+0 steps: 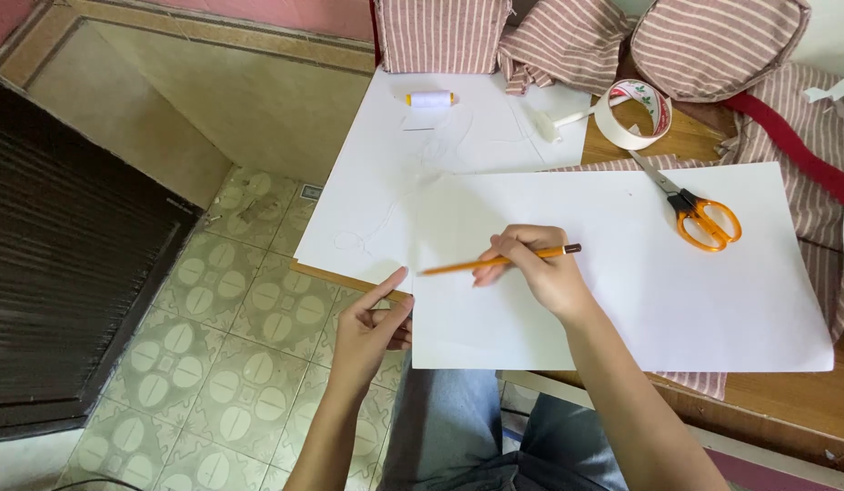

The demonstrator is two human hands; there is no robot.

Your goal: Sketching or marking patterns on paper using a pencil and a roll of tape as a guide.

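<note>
My right hand [537, 268] grips an orange pencil [458, 266] and rests on a large white paper sheet [677, 291], with the pencil tip pointing left near the sheet's left edge. At that same edge my left hand [372, 332] pinches the sheet between thumb and fingers, just off the table's front-left corner. A second white sheet [422, 173] lies under and behind the first, with thin white thread trailing across it.
Orange-handled scissors [699, 214] lie on the sheet's far right. A roll of tape [633, 114] and a spool of white thread [430, 98] sit behind. Striped fabric pieces [713, 45] pile at the back. The wooden table edge [768, 409] runs near my knees; tiled floor [222, 364] lies left.
</note>
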